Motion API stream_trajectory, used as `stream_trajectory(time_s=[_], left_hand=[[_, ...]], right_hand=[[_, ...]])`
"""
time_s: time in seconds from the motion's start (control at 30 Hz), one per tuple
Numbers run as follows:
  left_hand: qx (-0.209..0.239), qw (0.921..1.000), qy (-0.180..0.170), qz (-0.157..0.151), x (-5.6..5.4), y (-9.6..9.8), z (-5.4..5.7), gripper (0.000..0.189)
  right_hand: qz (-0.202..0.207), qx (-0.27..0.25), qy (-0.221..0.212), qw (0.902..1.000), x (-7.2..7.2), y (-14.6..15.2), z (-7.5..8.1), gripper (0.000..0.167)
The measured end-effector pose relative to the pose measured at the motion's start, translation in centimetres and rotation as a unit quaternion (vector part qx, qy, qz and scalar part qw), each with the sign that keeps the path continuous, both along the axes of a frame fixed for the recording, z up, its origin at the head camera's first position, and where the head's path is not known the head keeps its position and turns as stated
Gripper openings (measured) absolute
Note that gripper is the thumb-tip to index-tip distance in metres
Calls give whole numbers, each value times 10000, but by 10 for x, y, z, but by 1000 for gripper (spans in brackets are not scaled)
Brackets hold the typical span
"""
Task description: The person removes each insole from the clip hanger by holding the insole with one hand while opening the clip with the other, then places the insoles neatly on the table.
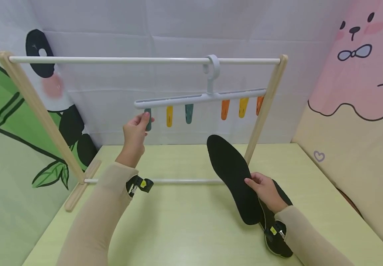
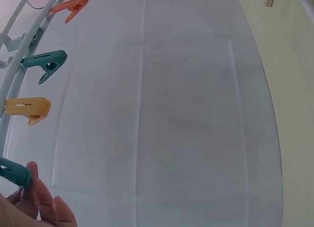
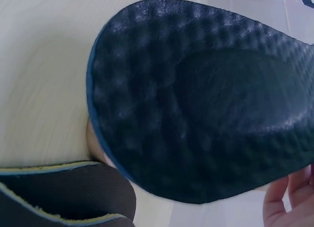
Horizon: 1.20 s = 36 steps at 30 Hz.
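My left hand [image 1: 134,138] pinches the teal clip [image 1: 149,125] at the left end of a white clip hanger [image 1: 174,101]. In the left wrist view, thumb and fingers close around that same clip [image 2: 15,173]. Lower at the right, my right hand [image 1: 267,191] grips a black insole [image 1: 228,166] by its edge, slanting above the table. The right wrist view shows its dimpled, shiny underside [image 3: 142,99], with fingers [image 3: 277,200] at the lower edge. More black insoles [image 1: 277,242] lie on the table beneath my right wrist, partly hidden by it.
The hanger hooks over the white top bar [image 1: 111,60] of a wooden-legged rack [image 1: 38,99] and tilts, right end higher. Yellow [image 1: 169,116], teal [image 1: 188,113] and orange [image 1: 225,110] clips hang along it. A lower bar [image 1: 184,181] crosses the pale table [image 1: 178,229]. Printed cloth walls surround it.
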<state>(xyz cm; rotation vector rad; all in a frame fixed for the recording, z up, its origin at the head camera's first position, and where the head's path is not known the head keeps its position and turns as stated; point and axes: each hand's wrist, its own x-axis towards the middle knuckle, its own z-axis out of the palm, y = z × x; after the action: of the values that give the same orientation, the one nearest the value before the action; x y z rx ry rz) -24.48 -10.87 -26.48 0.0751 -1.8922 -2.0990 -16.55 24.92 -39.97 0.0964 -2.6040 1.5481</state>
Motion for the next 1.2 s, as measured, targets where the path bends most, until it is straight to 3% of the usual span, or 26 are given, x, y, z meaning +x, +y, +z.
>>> stream_trajectory(time_s=[0.3, 1.2], left_hand=[[-130, 9999, 2, 53, -1, 1, -2, 21], [106, 9998, -167, 54, 0, -1, -4, 19]], right_hand=[[-22, 67, -3, 10000, -1, 10, -6, 22], [-100, 189, -205, 9996, 4, 19, -12, 21]])
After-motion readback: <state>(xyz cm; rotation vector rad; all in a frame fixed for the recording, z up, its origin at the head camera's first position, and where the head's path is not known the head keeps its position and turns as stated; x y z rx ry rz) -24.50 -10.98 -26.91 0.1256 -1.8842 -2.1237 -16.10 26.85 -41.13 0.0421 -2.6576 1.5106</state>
